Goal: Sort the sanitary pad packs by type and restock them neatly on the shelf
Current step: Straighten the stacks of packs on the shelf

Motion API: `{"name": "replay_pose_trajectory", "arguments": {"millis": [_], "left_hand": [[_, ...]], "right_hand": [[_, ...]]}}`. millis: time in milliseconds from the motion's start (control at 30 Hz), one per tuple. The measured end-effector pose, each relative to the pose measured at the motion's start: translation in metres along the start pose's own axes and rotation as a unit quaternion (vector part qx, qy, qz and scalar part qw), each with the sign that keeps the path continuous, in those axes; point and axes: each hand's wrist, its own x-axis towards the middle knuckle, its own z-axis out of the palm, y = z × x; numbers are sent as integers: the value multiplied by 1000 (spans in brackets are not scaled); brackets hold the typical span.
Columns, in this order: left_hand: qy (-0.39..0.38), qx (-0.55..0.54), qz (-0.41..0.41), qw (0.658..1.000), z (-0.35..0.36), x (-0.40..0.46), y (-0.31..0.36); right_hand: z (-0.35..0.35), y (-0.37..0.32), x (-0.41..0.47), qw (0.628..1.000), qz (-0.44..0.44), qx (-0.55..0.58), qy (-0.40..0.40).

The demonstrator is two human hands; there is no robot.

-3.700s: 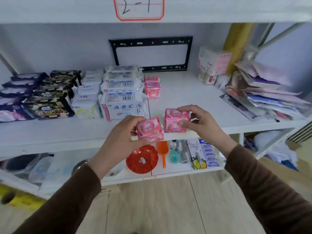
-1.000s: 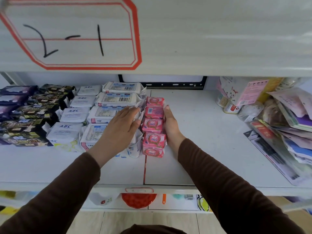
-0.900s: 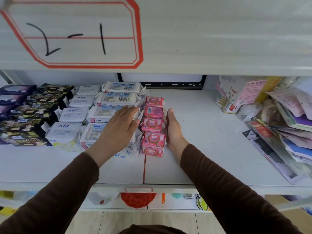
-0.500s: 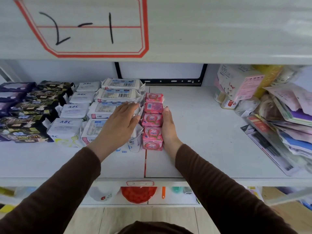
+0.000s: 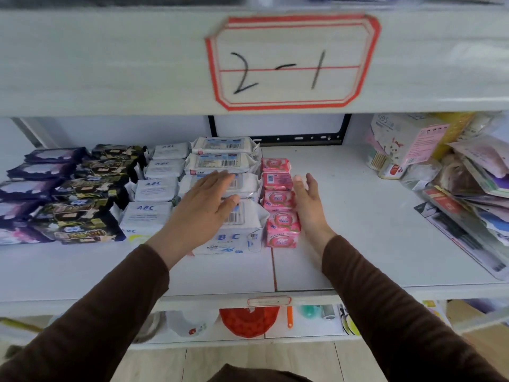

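Head view: looking down at a white shelf (image 5: 358,244) under a board with a red-framed label (image 5: 292,62) reading "2-1".
Pink packs (image 5: 279,205): four small ones in a single file, the row's long axis running from the shelf's front edge straight back toward the wall; the front pack shows its printed face to the camera, tipped slightly up.
Where they sit: near mid-shelf, tight against the right side of the white packs, open shelf to their right.
White packs (image 5: 228,172): large "ABC" ones lined up front to back, barcodes up; a second file of smaller white packs (image 5: 154,188) runs parallel on their left.
Dark packs (image 5: 82,199): black and purple files farther left, same front-to-back run.
Left hand (image 5: 203,208): palm down, fingers straight and a little spread, over the front white packs and holding nothing; contact I cannot tell.
Right hand (image 5: 308,205): on edge, fingers straight and together, thumb up, right beside the pink row's right side; touching or a hair off, I cannot tell.
Right end: a leaning pile of flat packets (image 5: 473,188) and a pink-white box (image 5: 399,139) at the back.
Lower shelf: a red round thing (image 5: 248,321) shows below the edge.
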Motion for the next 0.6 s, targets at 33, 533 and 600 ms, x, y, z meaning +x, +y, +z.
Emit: {"name": "replay_pose_trajectory", "arguments": {"millis": [33, 533, 600], "left_hand": [[-2, 3, 5, 1000, -6, -2, -11], [-164, 86, 26, 982, -43, -16, -115], [-165, 91, 37, 981, -39, -16, -117]], "right_hand": [[0, -4, 0, 998, -21, -56, 24], [114, -39, -39, 893, -122, -431, 47], [121, -39, -44, 889, -120, -438, 51]]}}
